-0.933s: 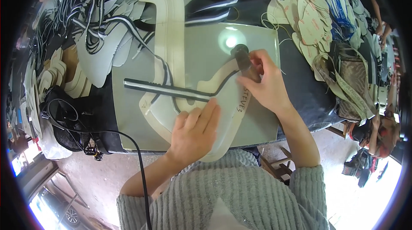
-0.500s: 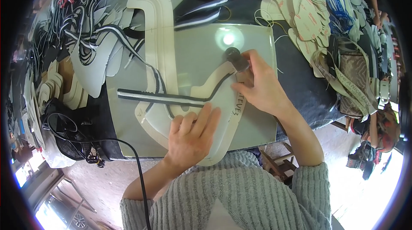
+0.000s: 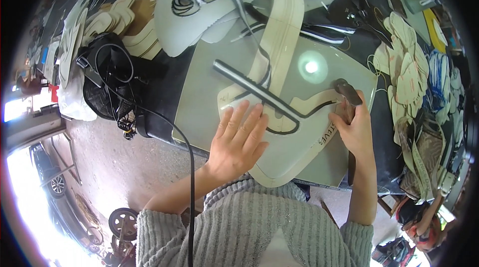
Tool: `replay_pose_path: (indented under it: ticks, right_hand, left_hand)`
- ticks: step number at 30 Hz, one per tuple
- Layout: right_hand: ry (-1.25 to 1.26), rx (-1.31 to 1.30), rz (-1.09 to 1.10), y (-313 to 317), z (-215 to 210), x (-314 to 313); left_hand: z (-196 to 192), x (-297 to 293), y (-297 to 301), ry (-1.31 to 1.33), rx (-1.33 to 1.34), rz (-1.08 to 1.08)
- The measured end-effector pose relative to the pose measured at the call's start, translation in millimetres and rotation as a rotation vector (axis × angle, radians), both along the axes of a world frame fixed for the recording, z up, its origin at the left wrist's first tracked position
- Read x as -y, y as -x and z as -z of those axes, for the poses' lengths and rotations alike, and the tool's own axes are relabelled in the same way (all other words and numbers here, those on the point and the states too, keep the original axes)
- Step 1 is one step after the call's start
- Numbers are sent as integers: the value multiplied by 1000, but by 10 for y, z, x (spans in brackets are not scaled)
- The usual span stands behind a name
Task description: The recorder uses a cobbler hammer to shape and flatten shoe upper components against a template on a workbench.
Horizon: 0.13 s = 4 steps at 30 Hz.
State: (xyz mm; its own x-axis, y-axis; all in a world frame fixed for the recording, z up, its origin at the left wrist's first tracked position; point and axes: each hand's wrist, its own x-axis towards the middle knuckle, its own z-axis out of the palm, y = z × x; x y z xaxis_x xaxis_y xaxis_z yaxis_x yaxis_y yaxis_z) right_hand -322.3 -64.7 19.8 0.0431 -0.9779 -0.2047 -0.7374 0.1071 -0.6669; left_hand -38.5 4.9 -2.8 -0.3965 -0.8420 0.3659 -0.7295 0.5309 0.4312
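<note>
My left hand is open and lies flat, fingers spread, with its fingertips on a white cut piece below a black-and-white strip. The strip slants across a cream template with a raised, channelled shape. A dark line of trim follows the piece's inner edge, curving into a loop near the fingers. My right hand is closed around a hammer. Its dark head shows above the thumb, close to the right tip of the template, and its brown handle runs down under my wrist. Whether the head touches the trim is unclear.
A grey-green board lies beneath the work. White cut pieces and loose strips are heaped at the far left, stacked cream pieces at the right. A black cable crosses beside my left arm. A patterned bag sits at the right edge.
The view has swung left, so the board and template appear farther right and tilted. My left hand has flattened, its fingers spread wider. My right hand keeps hold of the hammer.
</note>
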Motion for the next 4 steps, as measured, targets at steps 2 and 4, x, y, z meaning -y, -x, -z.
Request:
replay_pose_path:
  ticks: [2, 4]
  right_hand:
    - [29, 74, 17, -19, 38, 5]
    - [2, 96, 40, -33, 34, 12]
  left_hand:
    - [-11, -53, -32, -159, 84, -39]
    - [52, -74, -42, -174, 63, -25]
